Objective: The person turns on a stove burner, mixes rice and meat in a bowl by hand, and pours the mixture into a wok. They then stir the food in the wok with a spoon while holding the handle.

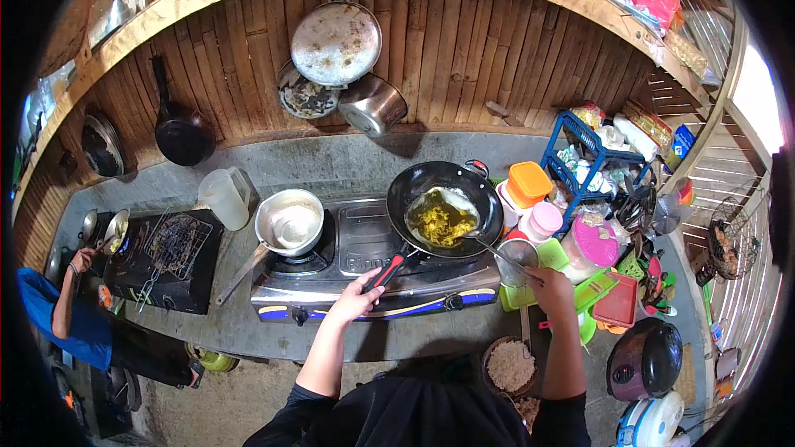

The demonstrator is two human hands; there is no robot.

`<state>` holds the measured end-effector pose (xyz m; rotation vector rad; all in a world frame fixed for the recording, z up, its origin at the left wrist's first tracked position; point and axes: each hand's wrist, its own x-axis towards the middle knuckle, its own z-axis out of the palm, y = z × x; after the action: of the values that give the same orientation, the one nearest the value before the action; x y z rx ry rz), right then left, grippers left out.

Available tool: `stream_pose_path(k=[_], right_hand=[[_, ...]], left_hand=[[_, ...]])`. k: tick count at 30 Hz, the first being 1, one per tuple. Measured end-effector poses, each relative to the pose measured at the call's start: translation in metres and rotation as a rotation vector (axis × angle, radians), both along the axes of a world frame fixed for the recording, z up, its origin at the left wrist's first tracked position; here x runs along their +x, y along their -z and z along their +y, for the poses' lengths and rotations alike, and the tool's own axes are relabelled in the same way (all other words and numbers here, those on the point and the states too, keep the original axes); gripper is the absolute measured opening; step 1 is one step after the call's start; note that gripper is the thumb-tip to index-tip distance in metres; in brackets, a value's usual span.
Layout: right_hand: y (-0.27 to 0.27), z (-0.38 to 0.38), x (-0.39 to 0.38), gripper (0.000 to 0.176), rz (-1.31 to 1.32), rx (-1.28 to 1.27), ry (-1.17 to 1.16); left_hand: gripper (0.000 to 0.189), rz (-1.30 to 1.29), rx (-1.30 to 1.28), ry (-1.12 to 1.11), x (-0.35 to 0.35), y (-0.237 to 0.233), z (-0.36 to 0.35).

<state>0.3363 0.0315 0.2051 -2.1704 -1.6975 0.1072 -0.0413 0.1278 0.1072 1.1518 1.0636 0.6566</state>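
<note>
A black wok (406, 199) sits on the right burner of a two-burner gas stove (277, 288). My left hand (358, 298) is closed round its red and black handle. Inside the wok, yellow food (445, 222) lies in oil, with a whitish patch at its upper edge. My right hand (551, 288) grips a metal spatula (507, 258), whose head dips into the wok's right side near the food. On the left burner stands a silver saucepan (290, 222) with a long handle pointing down-left.
At the far left another person (66, 314) holds a small pan beside a grill rack (176, 242). Plastic tubs, a pink-lidded container (595, 240), a green tray and a blue rack (571, 157) crowd the right. A rice bowl (510, 366) and rice cooker (644, 358) are lower right.
</note>
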Motion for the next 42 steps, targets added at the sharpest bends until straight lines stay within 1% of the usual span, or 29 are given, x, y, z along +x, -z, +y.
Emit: stream_pose_path(k=[2, 6, 8, 9, 12, 15, 18, 20, 24, 26, 28, 32, 36, 38, 42], right_hand=[[0.022, 0.014, -0.001, 0.025, 0.029, 0.107, -0.062], [0.05, 0.041, -0.016, 0.025, 0.055, 0.077, -0.025], [0.06, 0.052, -0.025, 0.026, 0.052, 0.198, -0.044], [0.064, 0.055, -0.027, 0.026, 0.053, 0.199, -0.046], [0.054, 0.06, -0.037, 0.026, 0.084, 0.208, -0.082], [0.048, 0.056, -0.038, 0.026, 0.084, 0.199, -0.083], [0.033, 0.044, -0.03, 0.025, 0.032, 0.167, -0.066], [0.014, 0.033, -0.024, 0.025, 0.011, 0.016, -0.039], [0.004, 0.013, 0.002, 0.024, -0.056, 0.066, -0.068], [-0.02, -0.001, 0.003, 0.023, -0.049, -0.001, -0.008], [-0.031, -0.009, 0.006, 0.023, -0.068, 0.01, 0.001], [-0.036, -0.014, 0.007, 0.023, -0.086, 0.02, -0.023], [-0.016, -0.005, 0.002, 0.025, -0.023, -0.033, -0.016], [-0.001, 0.003, -0.005, 0.026, 0.027, 0.017, -0.062], [0.037, 0.028, -0.015, 0.026, 0.056, 0.085, -0.066]], left_hand=[[0.052, 0.005, 0.005, -0.003, 0.001, -0.002, -0.001], [0.052, -0.022, 0.0, 0.005, 0.0, -0.001, -0.001], [0.052, -0.009, 0.004, 0.005, 0.0, 0.002, 0.001], [0.052, 0.003, 0.005, 0.004, -0.001, 0.003, 0.001], [0.05, 0.048, 0.029, -0.005, 0.001, -0.001, -0.001], [0.05, 0.026, 0.045, -0.002, 0.001, 0.005, 0.001], [0.052, 0.062, 0.036, 0.01, 0.0, 0.001, 0.001], [0.053, 0.045, 0.035, 0.014, -0.001, 0.003, 0.001], [0.052, 0.027, 0.048, 0.016, 0.0, 0.001, 0.001], [0.052, 0.033, 0.045, 0.013, 0.0, 0.0, 0.0], [0.052, 0.039, 0.044, 0.009, 0.0, 0.0, 0.001], [0.051, 0.015, 0.023, -0.003, 0.001, 0.005, 0.002], [0.051, 0.002, 0.035, -0.006, 0.0, 0.006, 0.001], [0.051, 0.004, 0.027, -0.009, 0.0, 0.003, 0.0], [0.052, -0.002, 0.01, -0.007, 0.0, -0.001, -0.001]])
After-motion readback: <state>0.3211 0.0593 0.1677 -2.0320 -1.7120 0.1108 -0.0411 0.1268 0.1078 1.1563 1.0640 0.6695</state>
